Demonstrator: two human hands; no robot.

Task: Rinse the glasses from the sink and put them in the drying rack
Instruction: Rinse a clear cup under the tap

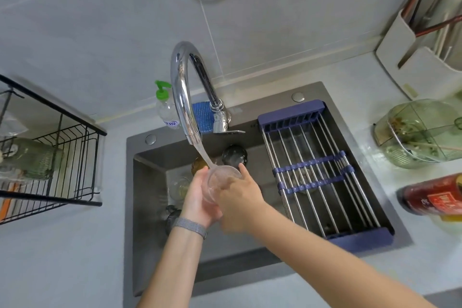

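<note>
Both hands (200,195) (fingers (246,172) curled) gripping clear glass (220,179), under running water (203,155)

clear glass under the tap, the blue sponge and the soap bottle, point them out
clear glass (221,180), head view, on its wall near the rim
blue sponge (202,117), head view, on its front face
soap bottle (167,110), head view, on its clear body

Faucet (181,87): polished chrome. Sink (150,232): dark grey. Drying rack (322,175): steel bars, navy-blue ends and cross-straps. Soap bottle (166,107): clear, green pump. Sponge (202,117): blue. Held glass (220,182): clear. Wire shelf (62,157): black. Surface (75,257): pale grey.
</note>
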